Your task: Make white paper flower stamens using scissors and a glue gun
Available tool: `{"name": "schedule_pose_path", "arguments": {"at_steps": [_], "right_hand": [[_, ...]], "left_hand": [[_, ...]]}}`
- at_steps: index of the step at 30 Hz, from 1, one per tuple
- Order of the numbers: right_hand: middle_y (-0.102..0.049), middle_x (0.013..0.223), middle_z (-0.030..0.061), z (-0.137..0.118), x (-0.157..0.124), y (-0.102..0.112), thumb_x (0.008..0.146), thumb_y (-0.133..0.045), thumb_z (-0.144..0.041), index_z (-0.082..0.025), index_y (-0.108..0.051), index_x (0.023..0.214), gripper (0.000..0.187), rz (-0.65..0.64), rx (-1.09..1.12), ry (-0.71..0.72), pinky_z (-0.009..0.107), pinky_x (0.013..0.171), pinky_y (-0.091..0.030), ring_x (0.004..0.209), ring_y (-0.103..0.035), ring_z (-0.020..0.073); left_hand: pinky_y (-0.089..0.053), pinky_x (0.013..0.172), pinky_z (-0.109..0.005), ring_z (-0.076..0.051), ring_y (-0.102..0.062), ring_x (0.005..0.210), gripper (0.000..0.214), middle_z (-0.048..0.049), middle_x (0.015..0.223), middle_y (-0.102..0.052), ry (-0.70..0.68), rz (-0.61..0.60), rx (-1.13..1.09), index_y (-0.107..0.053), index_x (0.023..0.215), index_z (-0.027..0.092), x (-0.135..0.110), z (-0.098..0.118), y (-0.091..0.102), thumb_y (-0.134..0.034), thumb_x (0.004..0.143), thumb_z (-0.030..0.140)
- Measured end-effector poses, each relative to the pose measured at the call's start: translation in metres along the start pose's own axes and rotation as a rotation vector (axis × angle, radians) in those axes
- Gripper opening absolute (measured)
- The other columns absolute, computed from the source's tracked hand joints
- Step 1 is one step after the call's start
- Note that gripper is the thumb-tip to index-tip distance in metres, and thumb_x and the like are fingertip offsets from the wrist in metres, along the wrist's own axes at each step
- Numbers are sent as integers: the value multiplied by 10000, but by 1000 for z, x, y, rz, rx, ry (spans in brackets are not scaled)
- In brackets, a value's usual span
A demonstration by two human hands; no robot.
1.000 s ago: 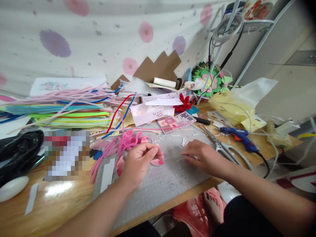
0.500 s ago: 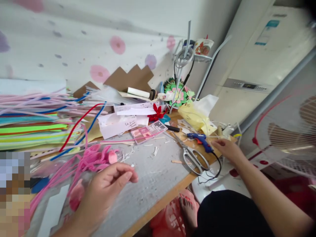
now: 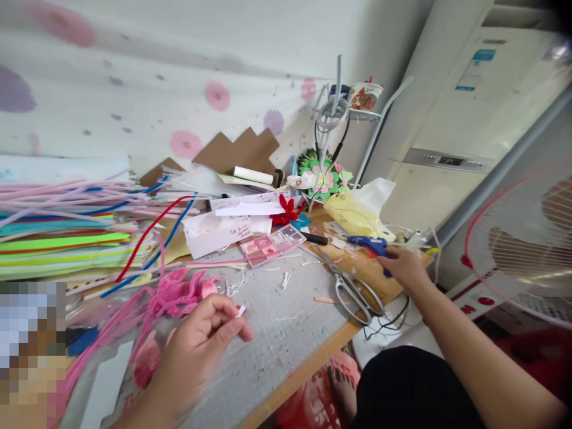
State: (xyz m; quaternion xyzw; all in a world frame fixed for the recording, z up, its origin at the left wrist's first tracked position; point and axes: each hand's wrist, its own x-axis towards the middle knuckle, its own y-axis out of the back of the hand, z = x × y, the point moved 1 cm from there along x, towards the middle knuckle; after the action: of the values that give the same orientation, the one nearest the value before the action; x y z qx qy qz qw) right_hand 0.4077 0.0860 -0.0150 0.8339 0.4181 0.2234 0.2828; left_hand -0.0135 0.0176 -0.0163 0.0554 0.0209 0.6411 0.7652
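Note:
At the right side of the table, my right hand (image 3: 404, 267) has its fingers closed round the handle of a blue hot glue gun (image 3: 367, 242). The gun's nozzle points left, over the brown board. My left hand (image 3: 210, 333) hovers above the grey work surface, thumb and fingers pinched on a small white piece (image 3: 241, 311); most of that piece is hidden by the fingers. Behind this hand lies a bundle of pink fuzzy stems (image 3: 179, 295). Large silver scissors (image 3: 353, 293) rest open-handled just left of and below the glue gun.
Colourful fuzzy stems (image 3: 67, 238) are piled at the left. A pink palette case (image 3: 271, 244), a white paper box (image 3: 217, 233), a red flower (image 3: 286, 211) and a yellow bag (image 3: 353, 213) stand farther back. A fan (image 3: 527, 238) is at the right; a black cord hangs off the table edge.
My right hand has taken hold of the glue gun, which sits slightly farther right. The left hand keeps its pinch, with the white piece showing more clearly. The view has shifted a little.

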Motion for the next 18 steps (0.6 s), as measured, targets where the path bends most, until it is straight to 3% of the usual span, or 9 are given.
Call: {"name": "schedule_pose_path", "arguments": {"at_steps": [4, 6, 8, 13, 18], "right_hand": [[-608, 599, -10, -33, -42, 5, 600, -650, -379, -220, -561, 734, 227, -109, 356, 44, 283, 521, -482, 549, -590, 170], [-574, 560, -18, -51, -68, -1, 558, -690, -376, -214, -549, 666, 241, -232, 553, 69, 258, 514, -474, 534, -562, 144], [-555, 539, -23, -65, -96, -12, 553, -737, -354, -202, -624, 719, 252, -387, 694, 71, 227, 465, -438, 489, -510, 114], [-696, 725, 44, -81, -153, -35, 571, -809, -317, -216, -708, 773, 247, -595, 584, 59, 255, 532, -506, 633, -623, 175], [-723, 806, 36, -93, -178, -44, 626, -766, -315, -235, -686, 842, 244, -796, 535, 40, 321, 661, -566, 752, -678, 219]], "left_hand": [[-428, 726, -324, -168, -646, 714, 146, 16, 699, -722, 5, 7, -45, -445, 970, 226, -2, 4, -3, -535, 861, 262], [-437, 713, -311, -160, -650, 705, 162, 12, 694, -727, 16, 4, -91, -451, 984, 217, -3, 7, -5, -545, 855, 246], [-451, 709, -302, -154, -658, 697, 102, -1, 692, -731, 32, -1, -145, -488, 914, 201, -3, 9, -6, -557, 845, 231], [-493, 662, -297, -152, -659, 643, 74, -10, 672, -703, 89, 19, -285, -558, 781, 167, -3, 7, -8, -583, 820, 224], [-458, 592, -246, -108, -586, 555, 133, 17, 582, -644, 75, 19, -272, -574, 725, 160, -6, 7, -8, -593, 823, 248]]}}
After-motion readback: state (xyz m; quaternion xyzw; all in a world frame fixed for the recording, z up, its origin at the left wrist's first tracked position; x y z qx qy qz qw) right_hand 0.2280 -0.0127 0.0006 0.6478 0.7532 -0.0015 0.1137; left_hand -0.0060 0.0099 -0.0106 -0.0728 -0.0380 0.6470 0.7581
